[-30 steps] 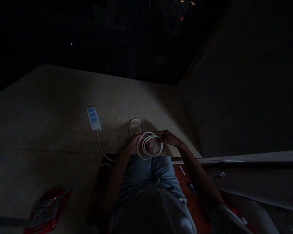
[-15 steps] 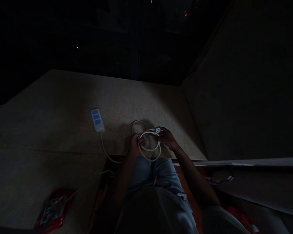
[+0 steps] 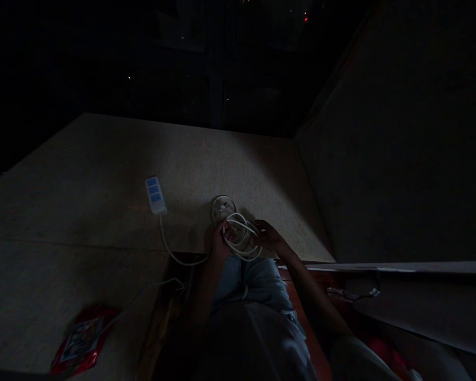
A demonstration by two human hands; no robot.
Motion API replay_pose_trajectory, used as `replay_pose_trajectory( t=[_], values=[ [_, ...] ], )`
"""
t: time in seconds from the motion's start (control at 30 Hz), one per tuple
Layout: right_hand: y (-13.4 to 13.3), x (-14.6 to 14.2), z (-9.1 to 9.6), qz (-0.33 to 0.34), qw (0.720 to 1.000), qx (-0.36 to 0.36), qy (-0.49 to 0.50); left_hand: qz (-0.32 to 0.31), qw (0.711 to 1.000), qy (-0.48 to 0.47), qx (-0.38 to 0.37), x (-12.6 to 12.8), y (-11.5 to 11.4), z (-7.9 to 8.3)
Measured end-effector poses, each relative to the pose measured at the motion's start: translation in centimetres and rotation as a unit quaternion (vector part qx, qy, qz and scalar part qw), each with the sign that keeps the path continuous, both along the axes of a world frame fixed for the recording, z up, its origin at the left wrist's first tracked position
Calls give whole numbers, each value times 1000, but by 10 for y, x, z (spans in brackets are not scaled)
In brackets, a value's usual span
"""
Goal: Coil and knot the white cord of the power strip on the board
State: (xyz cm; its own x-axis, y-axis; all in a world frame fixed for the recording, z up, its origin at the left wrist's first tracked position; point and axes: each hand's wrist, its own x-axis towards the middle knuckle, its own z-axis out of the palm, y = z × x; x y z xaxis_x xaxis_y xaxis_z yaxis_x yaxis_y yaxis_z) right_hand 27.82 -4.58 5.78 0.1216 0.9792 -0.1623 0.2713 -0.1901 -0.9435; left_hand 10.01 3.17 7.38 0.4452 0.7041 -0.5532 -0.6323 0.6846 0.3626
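Observation:
The scene is very dark. My left hand and my right hand both grip a coil of white cable just above the near edge of a pale board surface. The cable runs left in a curve to a white power strip with blue sockets that lies flat on the board. A smaller loop of cable rests on the board just beyond my hands. My knees in light trousers are below the coil.
A red packet lies at the lower left of the board. A tall board panel stands on the right. A thin dark wire lies on a lower ledge at right. The background is black.
My hands have drawn the coil lower and closer together; the loops look tighter and more bunched. My right hand dropped from the top of the coil to its right side.

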Motion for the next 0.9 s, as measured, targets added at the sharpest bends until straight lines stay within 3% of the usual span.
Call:
replay_pose_trajectory(
  t=[0.1,0.23,0.37,0.53,0.7,0.9],
  values=[
    [-6,-2,-1,8,991,-41,128,5,1000,-16,9,3,-2,2],
    [-9,-11,3,-58,960,-51,269,6,998,-66,13,4,0,7],
    [-10,-13,1,-80,885,-93,449,25,996,-88,1,4,2,8],
    [-10,-16,-7,-23,803,-104,586,53,992,-111,-30,13,-5,5],
    [-15,-26,-14,-43,794,-41,606,111,986,-112,-52,20,-9,0],
    [-17,-18,-22,-73,806,-45,586,76,991,-107,-38,18,-6,-3]
  ],
)
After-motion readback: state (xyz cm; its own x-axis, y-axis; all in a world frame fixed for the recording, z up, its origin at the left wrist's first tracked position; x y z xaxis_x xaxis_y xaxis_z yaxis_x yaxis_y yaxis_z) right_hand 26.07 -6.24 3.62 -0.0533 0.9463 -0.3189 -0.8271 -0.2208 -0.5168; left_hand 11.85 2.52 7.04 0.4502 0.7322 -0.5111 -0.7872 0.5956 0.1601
